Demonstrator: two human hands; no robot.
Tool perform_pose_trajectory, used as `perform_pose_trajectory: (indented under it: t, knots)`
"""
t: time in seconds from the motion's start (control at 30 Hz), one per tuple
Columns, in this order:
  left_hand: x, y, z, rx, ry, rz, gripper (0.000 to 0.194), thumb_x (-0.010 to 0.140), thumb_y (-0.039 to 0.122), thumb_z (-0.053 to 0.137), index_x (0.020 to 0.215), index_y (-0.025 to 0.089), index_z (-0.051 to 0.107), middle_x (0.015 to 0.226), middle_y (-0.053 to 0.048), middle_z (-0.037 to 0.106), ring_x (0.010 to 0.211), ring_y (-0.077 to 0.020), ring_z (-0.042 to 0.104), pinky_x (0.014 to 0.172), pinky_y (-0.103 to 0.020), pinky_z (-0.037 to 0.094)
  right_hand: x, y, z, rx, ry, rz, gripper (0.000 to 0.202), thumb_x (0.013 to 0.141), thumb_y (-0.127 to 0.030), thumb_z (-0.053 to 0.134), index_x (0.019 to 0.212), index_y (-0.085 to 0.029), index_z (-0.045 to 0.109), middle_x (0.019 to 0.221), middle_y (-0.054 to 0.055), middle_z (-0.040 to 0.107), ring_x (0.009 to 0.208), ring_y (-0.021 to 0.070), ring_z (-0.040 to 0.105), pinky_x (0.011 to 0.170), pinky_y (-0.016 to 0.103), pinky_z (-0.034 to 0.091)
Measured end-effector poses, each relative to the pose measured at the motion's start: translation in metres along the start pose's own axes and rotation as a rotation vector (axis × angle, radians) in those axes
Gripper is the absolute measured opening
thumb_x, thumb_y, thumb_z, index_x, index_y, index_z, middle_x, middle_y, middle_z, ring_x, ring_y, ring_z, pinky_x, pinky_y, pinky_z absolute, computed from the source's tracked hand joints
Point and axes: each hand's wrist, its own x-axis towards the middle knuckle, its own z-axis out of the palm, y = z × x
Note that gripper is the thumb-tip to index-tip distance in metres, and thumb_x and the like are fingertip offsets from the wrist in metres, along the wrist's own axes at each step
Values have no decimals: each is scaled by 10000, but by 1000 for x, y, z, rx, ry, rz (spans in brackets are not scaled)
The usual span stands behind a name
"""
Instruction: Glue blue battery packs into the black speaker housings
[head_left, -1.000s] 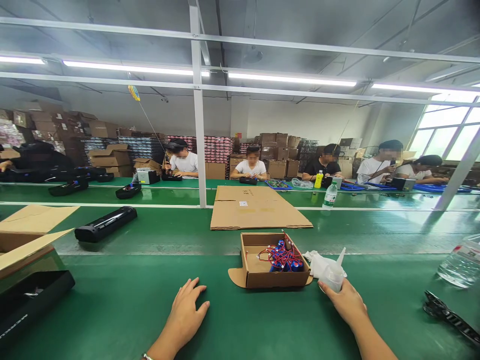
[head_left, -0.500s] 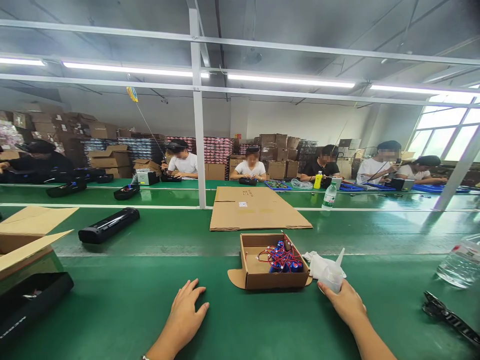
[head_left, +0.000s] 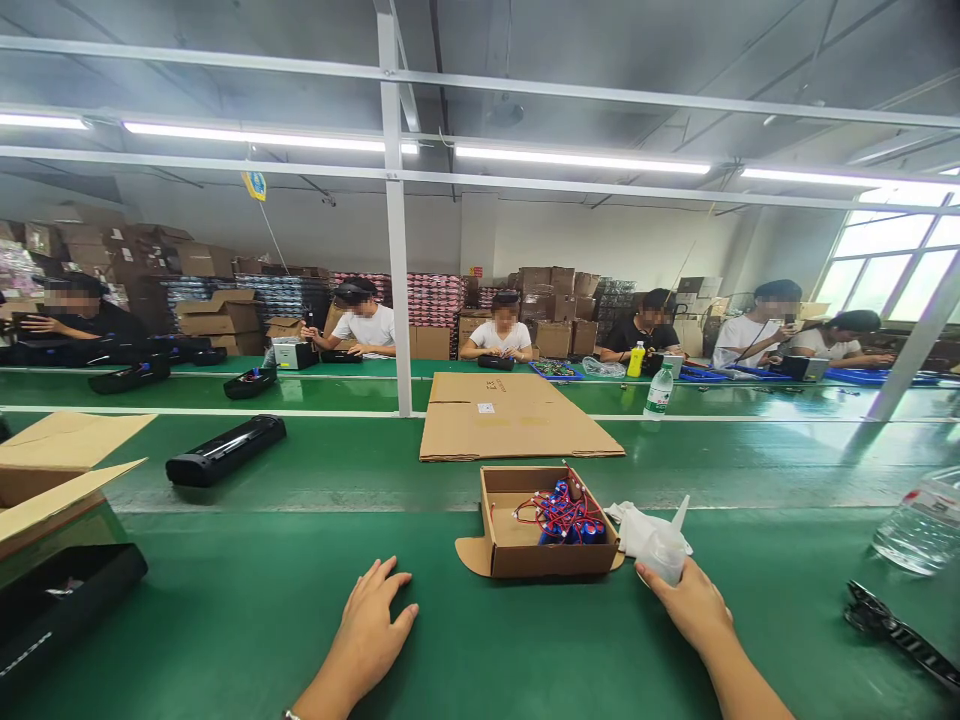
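My left hand point(head_left: 373, 620) lies on the green table point(head_left: 465, 650) with its fingers spread and nothing in it. Wrapped round a translucent container point(head_left: 666, 553) with a pointed spout is my right hand point(head_left: 694, 603). A white cloth or tissue point(head_left: 634, 527) lies beside that container. Between the hands and farther back, an open cardboard box point(head_left: 551, 562) holds blue cylindrical parts point(head_left: 592, 532) with red wires and white connectors.
A flat cardboard sheet point(head_left: 517, 420) lies behind the box. At left are a long black case point(head_left: 225, 450) and an open carton point(head_left: 60, 500). Bottles and a black strap point(head_left: 900, 635) stand or lie at right. Several people sit across the tables.
The long black case has shifted slightly right, and the small black cases on the far line slightly left. A person at far left has raised a hand. My hands have stayed in place.
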Motion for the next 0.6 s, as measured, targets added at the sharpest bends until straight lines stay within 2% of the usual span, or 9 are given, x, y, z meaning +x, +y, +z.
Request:
perform_pose_trajectory:
  t: [0.23,0.6]
  knots:
    - [0,0,0,5,-4,0,450,848,284,466,1265,162,583,1477,-78,390,1409,-256,235,1171,-428,199,3,4,3,1,14,-7,616,784,-648,403,1141,-165,539,1189,152,596,1114,344,558,890,434,470]
    - [-1,-1,2,11,1,0,446,852,274,471,1268,159,583,1476,-81,389,1409,-257,236,1169,-423,202,0,0,0,-23,-19,8,630,802,-635,374,1197,-161,502,1232,146,570,1147,341,534,913,440,459]
